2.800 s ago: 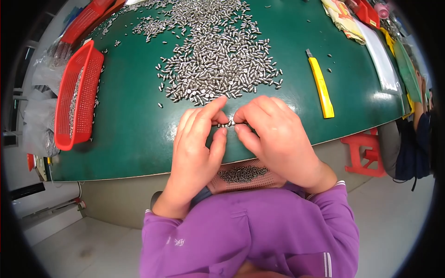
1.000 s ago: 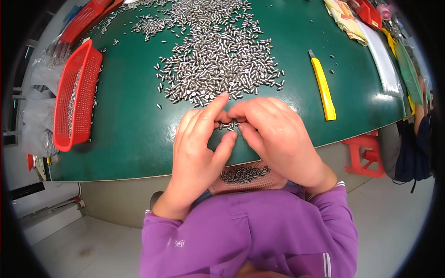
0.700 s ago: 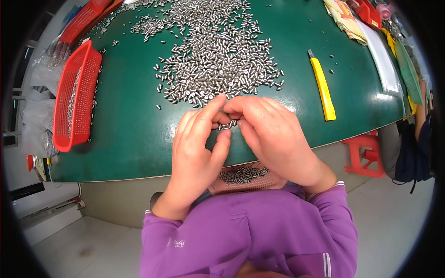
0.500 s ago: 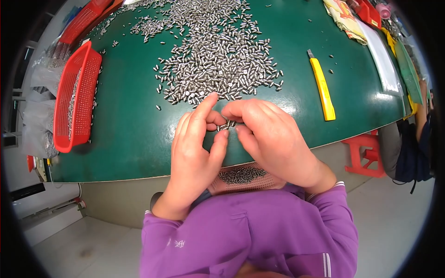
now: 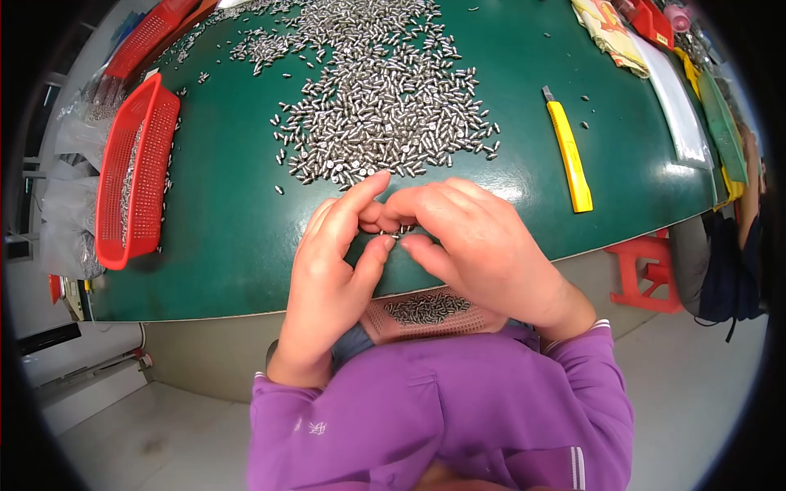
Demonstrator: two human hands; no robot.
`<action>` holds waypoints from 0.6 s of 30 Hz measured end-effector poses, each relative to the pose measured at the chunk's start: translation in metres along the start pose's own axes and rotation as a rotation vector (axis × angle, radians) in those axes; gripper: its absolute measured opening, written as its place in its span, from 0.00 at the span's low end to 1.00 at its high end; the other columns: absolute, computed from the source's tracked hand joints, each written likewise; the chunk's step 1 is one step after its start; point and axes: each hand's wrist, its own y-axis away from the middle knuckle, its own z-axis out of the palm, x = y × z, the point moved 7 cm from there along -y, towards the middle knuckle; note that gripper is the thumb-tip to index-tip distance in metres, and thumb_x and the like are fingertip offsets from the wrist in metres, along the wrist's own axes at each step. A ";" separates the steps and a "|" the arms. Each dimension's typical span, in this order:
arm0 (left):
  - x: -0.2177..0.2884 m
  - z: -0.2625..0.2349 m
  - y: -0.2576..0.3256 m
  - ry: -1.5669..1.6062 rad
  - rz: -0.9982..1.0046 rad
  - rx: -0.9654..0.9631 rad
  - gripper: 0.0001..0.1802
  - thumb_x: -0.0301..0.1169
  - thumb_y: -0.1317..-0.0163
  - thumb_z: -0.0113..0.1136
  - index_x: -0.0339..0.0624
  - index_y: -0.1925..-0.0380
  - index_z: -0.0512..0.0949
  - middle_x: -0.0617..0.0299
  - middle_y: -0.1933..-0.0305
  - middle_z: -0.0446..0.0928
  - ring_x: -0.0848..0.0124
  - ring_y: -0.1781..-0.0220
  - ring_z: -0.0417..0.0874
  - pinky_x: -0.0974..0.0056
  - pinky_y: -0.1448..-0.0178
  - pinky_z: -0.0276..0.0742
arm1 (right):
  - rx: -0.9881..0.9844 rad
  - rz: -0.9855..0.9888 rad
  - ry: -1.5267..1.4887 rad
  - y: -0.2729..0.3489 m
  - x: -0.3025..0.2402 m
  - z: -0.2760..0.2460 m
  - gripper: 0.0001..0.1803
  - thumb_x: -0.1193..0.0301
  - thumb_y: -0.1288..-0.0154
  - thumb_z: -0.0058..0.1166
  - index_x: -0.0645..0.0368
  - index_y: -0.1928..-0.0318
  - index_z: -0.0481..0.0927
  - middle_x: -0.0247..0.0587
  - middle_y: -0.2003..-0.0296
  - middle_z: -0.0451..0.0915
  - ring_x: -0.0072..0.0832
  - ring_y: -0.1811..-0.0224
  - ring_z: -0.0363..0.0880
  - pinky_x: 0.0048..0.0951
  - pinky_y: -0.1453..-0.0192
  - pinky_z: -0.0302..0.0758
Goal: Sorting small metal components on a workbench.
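Near the front edge of the green table [image 5: 221, 221], smack between the person's fingertips, sits a little cluster of small metal pieces [image 5: 395, 236], so call that the clock's centre. At roughly 8:30 is the left hand [image 5: 327, 258], partway open, fingers curved and thumb standing off from the forefinger with its tip right by the cluster. Can't tell if it's actually got hold of a piece. Over at 3 is the right hand [image 5: 483, 237], also half curled, forefinger arched over the pieces and thumb just below; they're mostly hidden, so no telling whether it's pinching one. Straight up at 12 there's a big pile [image 5: 385, 114] of the same silvery bits, spread toward the far side. Toward 5:30 a pink mesh basket [image 5: 442, 331] is at the person's lap with more metal bits inside. Around 2, a yellow cutter [image 5: 569, 155] lies with its blade pointing away from the person, two loose bits [image 5: 584, 112] near it. Between 9 and 10 there's a long red basket [image 5: 150, 233] holding metal pieces too. Just past 3, off the table, is a red stool [image 5: 643, 274].
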 end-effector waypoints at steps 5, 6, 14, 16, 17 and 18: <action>0.004 0.000 -0.002 -0.043 0.005 -0.011 0.35 0.11 0.46 0.64 0.40 0.35 0.76 0.59 0.57 0.80 0.66 0.55 0.82 0.61 0.46 0.80 | 0.032 -0.007 0.012 0.002 0.001 0.003 0.19 0.83 0.44 0.62 0.56 0.51 0.79 0.35 0.59 0.85 0.38 0.59 0.83 0.38 0.52 0.79; 0.004 0.000 -0.002 -0.044 0.003 -0.015 0.35 0.11 0.46 0.64 0.40 0.35 0.76 0.59 0.57 0.80 0.66 0.55 0.82 0.61 0.45 0.80 | 0.033 -0.007 0.012 0.002 0.001 0.003 0.19 0.83 0.44 0.62 0.56 0.51 0.79 0.35 0.59 0.85 0.38 0.59 0.83 0.38 0.52 0.79; 0.008 0.001 0.000 -0.167 0.101 0.088 0.33 0.12 0.45 0.63 0.39 0.37 0.75 0.58 0.59 0.80 0.63 0.56 0.82 0.59 0.48 0.80 | 0.011 -0.012 -0.013 0.001 0.002 0.004 0.20 0.83 0.44 0.62 0.57 0.50 0.80 0.35 0.58 0.85 0.37 0.57 0.83 0.38 0.51 0.79; 0.011 0.001 0.001 -0.214 0.158 0.116 0.33 0.12 0.45 0.63 0.38 0.37 0.75 0.58 0.59 0.80 0.62 0.57 0.81 0.59 0.49 0.79 | 0.015 -0.018 -0.018 0.002 0.002 0.005 0.19 0.83 0.44 0.62 0.57 0.50 0.80 0.36 0.58 0.85 0.37 0.58 0.83 0.38 0.52 0.79; 0.012 0.001 0.002 -0.236 0.165 0.123 0.33 0.12 0.45 0.63 0.38 0.36 0.74 0.58 0.60 0.80 0.62 0.57 0.81 0.58 0.50 0.79 | 0.020 -0.023 -0.022 0.002 0.002 0.005 0.19 0.83 0.44 0.62 0.57 0.50 0.79 0.36 0.58 0.85 0.37 0.58 0.83 0.38 0.52 0.79; 0.013 0.000 0.003 -0.259 0.173 0.130 0.33 0.12 0.45 0.62 0.38 0.36 0.73 0.58 0.61 0.80 0.61 0.58 0.80 0.58 0.50 0.78 | 0.019 -0.026 -0.024 0.002 0.002 0.004 0.19 0.83 0.44 0.62 0.57 0.50 0.79 0.36 0.58 0.85 0.37 0.58 0.83 0.38 0.52 0.79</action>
